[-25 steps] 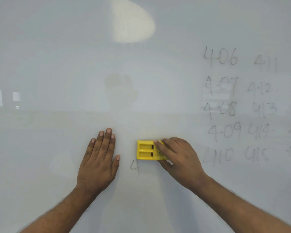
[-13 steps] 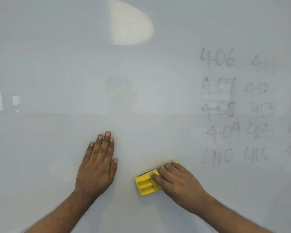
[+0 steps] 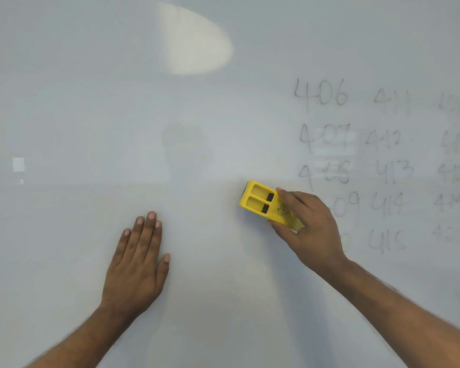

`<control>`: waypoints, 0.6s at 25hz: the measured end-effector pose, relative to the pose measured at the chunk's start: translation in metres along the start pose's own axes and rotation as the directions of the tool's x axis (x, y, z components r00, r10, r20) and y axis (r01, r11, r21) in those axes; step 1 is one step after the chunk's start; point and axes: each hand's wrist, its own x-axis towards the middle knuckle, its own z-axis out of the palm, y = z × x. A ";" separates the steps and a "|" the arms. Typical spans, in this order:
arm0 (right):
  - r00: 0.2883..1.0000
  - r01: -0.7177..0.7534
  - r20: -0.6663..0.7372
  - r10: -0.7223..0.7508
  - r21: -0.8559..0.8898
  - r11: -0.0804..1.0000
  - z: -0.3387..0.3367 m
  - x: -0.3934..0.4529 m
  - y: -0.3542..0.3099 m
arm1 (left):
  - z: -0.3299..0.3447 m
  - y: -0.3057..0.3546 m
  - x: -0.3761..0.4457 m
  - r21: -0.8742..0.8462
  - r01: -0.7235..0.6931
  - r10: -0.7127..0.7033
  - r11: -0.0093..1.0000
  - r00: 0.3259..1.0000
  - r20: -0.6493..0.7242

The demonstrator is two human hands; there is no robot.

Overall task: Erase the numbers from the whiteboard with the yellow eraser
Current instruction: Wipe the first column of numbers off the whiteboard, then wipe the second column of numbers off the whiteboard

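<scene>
— Where's the yellow eraser [image 3: 263, 201]?

— I see it tilted against the whiteboard [image 3: 223, 261], just left of the numbers [image 3: 356, 166], beside the 409 row. My right hand [image 3: 310, 229] grips its right end, fingers curled round it.

— And the other hand?

— My left hand [image 3: 136, 264] lies flat on the whiteboard, fingers straight, well left of the eraser and lower.

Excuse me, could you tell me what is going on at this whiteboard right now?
A person is wiping numbers off the whiteboard. Their right hand grips the yellow eraser and holds it against the board, just left of the handwritten numbers. Their left hand rests flat on the board, fingers straight. The area left of the eraser shows no writing, while columns from 406 to 415 and beyond remain on the right, with 409 and 410 partly hidden by the hand.
</scene>
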 end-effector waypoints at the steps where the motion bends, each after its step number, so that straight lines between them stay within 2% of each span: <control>1: 0.999 0.031 -0.006 -0.031 -0.016 0.999 -0.007 0.003 0.001 | -0.003 0.001 0.000 -0.009 0.008 -0.008 1.000 1.000 0.007; 5: 0.992 0.125 -0.001 -0.125 -0.094 0.988 -0.030 0.013 0.015 | -0.016 0.011 0.013 -0.046 0.038 -0.038 0.998 0.999 0.011; 9: 0.995 0.080 -0.049 -0.086 -0.115 0.990 -0.047 0.025 0.042 | -0.024 0.040 0.061 -0.084 0.012 -0.015 0.996 0.999 -0.045; 15: 0.992 0.021 -0.118 -0.034 -0.104 0.994 -0.076 0.057 0.082 | -0.041 0.080 0.163 -0.051 -0.045 0.040 0.998 0.994 -0.106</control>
